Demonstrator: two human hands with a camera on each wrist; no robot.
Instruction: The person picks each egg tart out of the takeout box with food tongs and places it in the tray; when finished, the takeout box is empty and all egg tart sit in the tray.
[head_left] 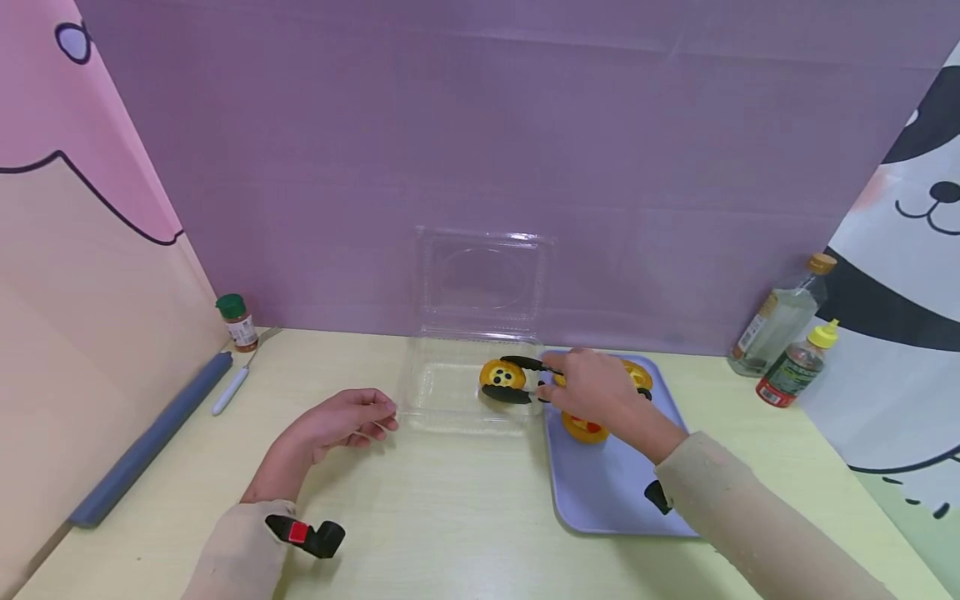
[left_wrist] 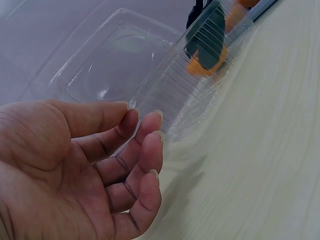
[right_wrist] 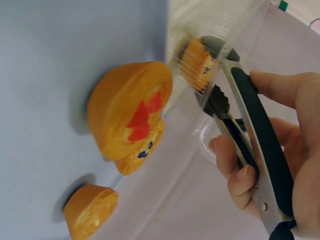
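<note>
My right hand (head_left: 596, 387) grips a pair of metal tongs (right_wrist: 257, 125) with black handles and dark tips. Those tips lie on either side of a small round tart (head_left: 502, 374) with dark berry-like dots, inside the base of a clear plastic clamshell container (head_left: 442, 379). The container's lid (head_left: 480, 279) stands raised at the back. At its front left corner, my left hand (left_wrist: 95, 165) pinches the rim between thumb and index finger, the other fingers loosely curled. On the lilac tray (head_left: 607, 500), partly under my right hand, sit several more tarts, one with red pieces (right_wrist: 130, 110).
A green-capped spice jar (head_left: 237, 322), a fork (head_left: 238, 382) with a pale handle and a long blue roll (head_left: 153, 442) lie at the left. At the right back stand a clear bottle (head_left: 783, 317) and a yellow-capped bottle (head_left: 798, 364). A purple cloth wall (head_left: 300, 167) rises behind.
</note>
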